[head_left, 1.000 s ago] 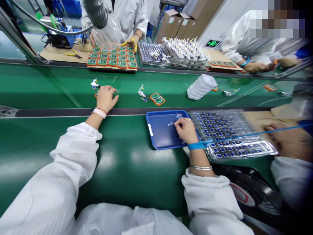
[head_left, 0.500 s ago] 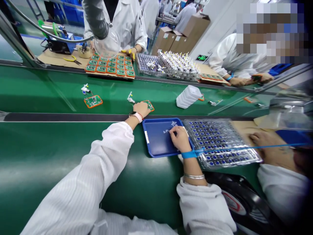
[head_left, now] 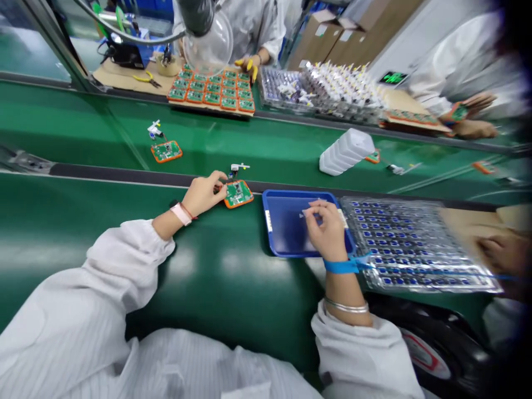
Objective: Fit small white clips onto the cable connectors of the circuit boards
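Note:
My left hand (head_left: pixel 204 194) has its thumb and fingers closed on the left edge of a green circuit board (head_left: pixel 238 193) with an orange rim. Just behind that board lies a small white part (head_left: pixel 239 167) with a yellow tip. Over the blue tray (head_left: pixel 286 254), my right hand (head_left: pixel 328 228) has thumb and forefinger pinched together. Tiny whitish pieces show at those fingertips and behind them; what the pinch holds is too small to make out. A blue strap with a cord circles my right wrist.
Right of the tray lies a clear plastic tray of blue-and-black parts (head_left: pixel 411 244), near another person's hand (head_left: pixel 502 255). On the belt are stacked white containers (head_left: pixel 347 151) and another board (head_left: pixel 166 151). Across it, a co-worker's hand (head_left: pixel 250 65) is by rows of boards (head_left: pixel 211 98).
My left hand has drawn the circuit board off the belt towards me, onto the near surface. My right hand has lifted slightly from the tray, fingers still pinched. The view has shifted.

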Action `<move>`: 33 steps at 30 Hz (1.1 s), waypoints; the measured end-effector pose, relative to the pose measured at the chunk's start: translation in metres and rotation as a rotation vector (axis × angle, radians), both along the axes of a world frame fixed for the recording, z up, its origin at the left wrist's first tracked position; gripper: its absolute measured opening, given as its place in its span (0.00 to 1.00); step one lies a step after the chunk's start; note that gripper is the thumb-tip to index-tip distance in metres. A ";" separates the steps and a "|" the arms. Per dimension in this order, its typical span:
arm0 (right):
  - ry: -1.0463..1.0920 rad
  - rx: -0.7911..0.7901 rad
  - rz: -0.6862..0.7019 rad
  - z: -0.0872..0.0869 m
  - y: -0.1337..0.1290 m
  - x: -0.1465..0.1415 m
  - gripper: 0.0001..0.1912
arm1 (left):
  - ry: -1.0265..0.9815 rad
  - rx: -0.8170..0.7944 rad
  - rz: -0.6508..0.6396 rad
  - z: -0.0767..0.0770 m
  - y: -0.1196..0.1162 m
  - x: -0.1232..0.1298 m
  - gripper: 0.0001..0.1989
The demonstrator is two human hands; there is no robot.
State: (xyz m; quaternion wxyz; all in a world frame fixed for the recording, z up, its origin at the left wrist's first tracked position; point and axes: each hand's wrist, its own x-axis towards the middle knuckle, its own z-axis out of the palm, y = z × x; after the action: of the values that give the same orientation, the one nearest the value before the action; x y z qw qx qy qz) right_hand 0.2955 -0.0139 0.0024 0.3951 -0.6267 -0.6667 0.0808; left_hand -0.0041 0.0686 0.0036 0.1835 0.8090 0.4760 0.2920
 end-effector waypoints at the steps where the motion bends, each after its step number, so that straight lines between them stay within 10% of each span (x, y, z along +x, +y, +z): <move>1: 0.055 -0.014 0.047 0.006 -0.006 -0.017 0.06 | 0.022 0.016 -0.023 -0.002 -0.015 -0.007 0.12; 9: 0.238 -0.254 0.372 -0.004 -0.045 -0.124 0.05 | 0.162 0.096 -0.327 -0.002 -0.089 -0.027 0.09; 33: 0.181 -0.342 0.414 -0.003 -0.043 -0.126 0.06 | -0.168 -0.337 -0.239 0.004 -0.085 0.005 0.05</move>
State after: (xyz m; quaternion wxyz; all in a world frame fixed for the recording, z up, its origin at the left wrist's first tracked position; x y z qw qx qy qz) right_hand 0.1693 -0.0570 -0.0011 0.3168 -0.5250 -0.7192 0.3268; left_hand 0.0012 -0.0165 0.0081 0.3884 0.7905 0.4016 0.2509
